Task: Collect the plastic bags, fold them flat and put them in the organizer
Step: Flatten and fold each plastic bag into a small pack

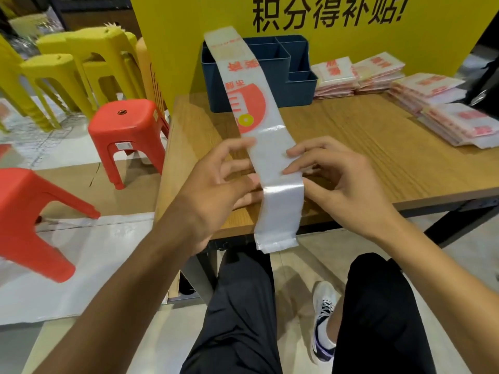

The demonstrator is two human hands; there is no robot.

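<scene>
A white plastic bag (266, 147) with red print, folded into a long narrow strip, runs from the organizer down over the table's near edge. My left hand (216, 182) touches the strip's left edge with spread fingertips. My right hand (332, 179) lies at its right edge, fingers straight on top of it and thumb beside it. The dark blue organizer (297, 82), with several compartments, stands at the back of the wooden table (378, 147); the strip's far end covers its left part.
Stacks of folded bags (421, 103) lie along the table's right side. A yellow sign board (297, 14) stands behind the organizer. Red stools (127, 130) and yellow stools (81, 66) stand on the floor to the left. My legs are under the table edge.
</scene>
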